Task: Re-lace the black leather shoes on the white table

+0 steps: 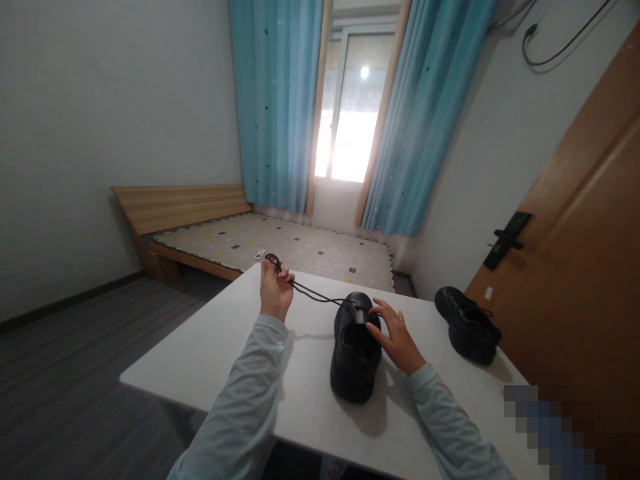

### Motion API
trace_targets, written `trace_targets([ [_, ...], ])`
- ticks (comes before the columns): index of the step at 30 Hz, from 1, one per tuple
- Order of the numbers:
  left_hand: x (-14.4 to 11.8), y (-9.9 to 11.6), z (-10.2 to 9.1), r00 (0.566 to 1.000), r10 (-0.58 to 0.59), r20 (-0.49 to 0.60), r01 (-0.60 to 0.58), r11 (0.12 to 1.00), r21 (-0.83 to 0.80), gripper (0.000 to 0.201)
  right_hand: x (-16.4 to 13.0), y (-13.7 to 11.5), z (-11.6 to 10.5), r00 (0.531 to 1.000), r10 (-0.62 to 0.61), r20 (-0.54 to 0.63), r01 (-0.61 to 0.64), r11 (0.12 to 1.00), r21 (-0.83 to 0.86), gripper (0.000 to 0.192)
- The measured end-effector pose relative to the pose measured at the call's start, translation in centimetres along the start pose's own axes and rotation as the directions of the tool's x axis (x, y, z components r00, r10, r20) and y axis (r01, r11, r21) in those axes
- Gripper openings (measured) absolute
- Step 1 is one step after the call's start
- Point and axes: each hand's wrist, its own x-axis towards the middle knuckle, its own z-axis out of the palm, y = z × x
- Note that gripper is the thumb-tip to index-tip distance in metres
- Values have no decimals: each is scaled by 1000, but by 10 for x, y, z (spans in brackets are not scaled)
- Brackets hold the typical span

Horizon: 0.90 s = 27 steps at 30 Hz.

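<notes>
White tabletop in a small bedroom, with a bare bed and blue curtains beyond it and a wooden door to its right. All places below are given relative to the near shoe, a black lace-up standing upright at the middle of the tabletop, toe towards the wearer of the camera. The left hand was raised to the left of and beyond this shoe, its fingers pinched shut on the free end of the shoelace, which ran taut from the hand down to the shoe's opening. The right hand lay just right of the shoe, fingers spread, fingertips touching its collar. A second black shoe rested well to the right, near the tabletop's far right edge.

Risks, as judged: a harder pull on the lace could tip or drag the near shoe leftwards, since the right hand steadied it only lightly; the lace could also slip from the pinch or come wholly out of its eyelets.

Containers: none were visible; whether the near shoe's opening held anything could not be told
</notes>
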Motion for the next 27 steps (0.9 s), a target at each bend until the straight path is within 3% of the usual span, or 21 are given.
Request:
trace_targets([
  [4,1,-2,1,991,128,30,-131,978,162,26,0,0,0,1000,-3,-6,3,1000,9,30],
  [7,-1,-10,4,984,144,105,-176,884,432,29,1,0,2,1000,-5,-9,6,999,33,31],
  [10,-8,-22,6,967,35,252,-215,645,733,30,2,1,3,1000,11,-9,-11,997,79,35],
  [13,-19,-34,6,900,-177,398,-319,354,879,32,2,4,5,999,32,-21,-28,988,154,45],
  [16,-27,-40,3,814,-374,444,-438,107,893,33,3,10,7,999,44,-9,-40,968,246,56],
  [19,-28,-43,-4,763,-491,421,-506,-47,861,33,4,16,6,999,43,30,-50,946,319,64],
  [23,-25,-47,-13,727,-591,351,-533,-161,831,31,7,25,2,993,63,105,-101,908,408,73],
  [27,-26,-49,-14,696,-656,290,-543,-217,811,24,8,31,-3,969,88,231,-195,847,495,84],
])
